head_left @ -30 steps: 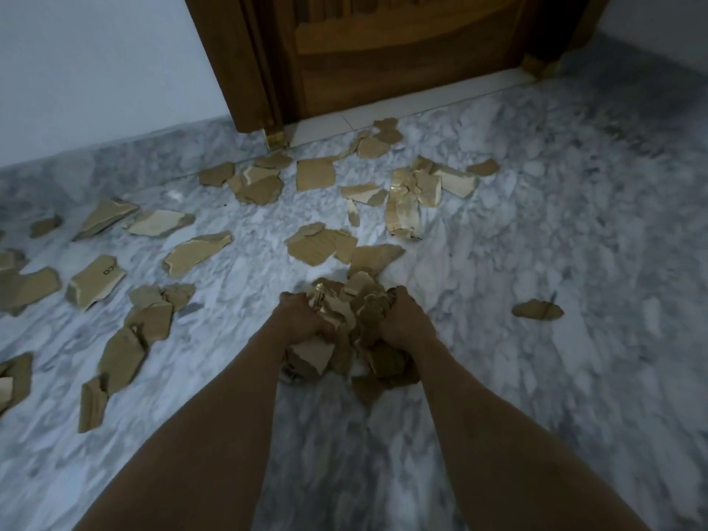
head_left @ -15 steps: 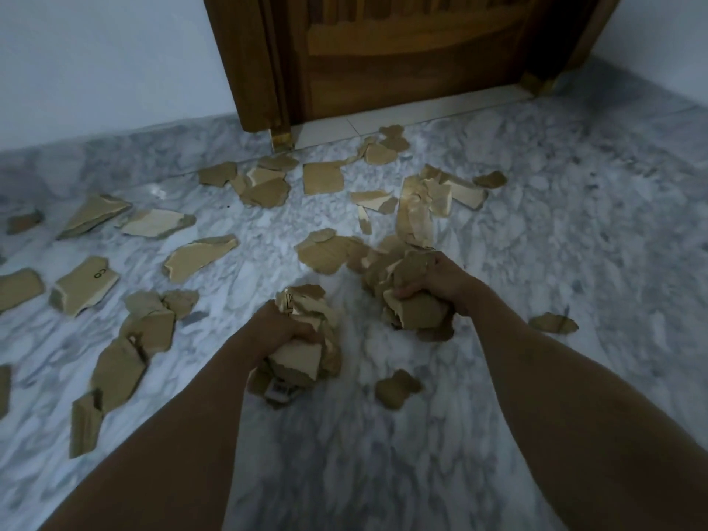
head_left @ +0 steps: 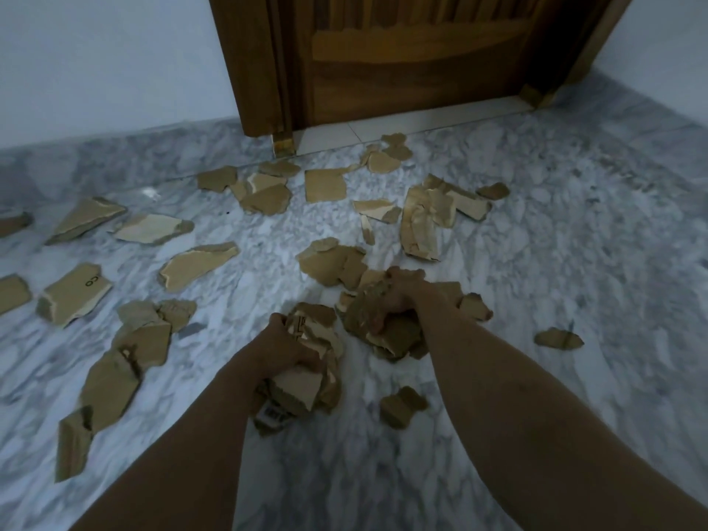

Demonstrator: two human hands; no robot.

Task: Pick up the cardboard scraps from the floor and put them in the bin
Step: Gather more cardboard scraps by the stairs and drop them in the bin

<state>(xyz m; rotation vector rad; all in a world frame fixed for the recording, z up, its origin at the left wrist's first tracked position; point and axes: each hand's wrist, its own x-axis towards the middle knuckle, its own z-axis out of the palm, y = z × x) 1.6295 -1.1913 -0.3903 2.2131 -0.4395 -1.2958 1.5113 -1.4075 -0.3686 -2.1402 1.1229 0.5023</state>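
Hands have split since a second ago, when both squeezed one shared clump; left hand [head_left: 281,348] now grips its own cardboard wad [head_left: 306,377] at 6 o'clock, fingers curled tight; right hand [head_left: 402,291] has moved out to 1 o'clock, fingers curled round a second wad [head_left: 383,323]; one dropped scrap [head_left: 402,410] lies between forearms; loose scraps [head_left: 199,264] spread 9 to 12 o'clock on marble floor [head_left: 574,262].

Dim, bluish light; soft focus, wide-angle edge distortion.
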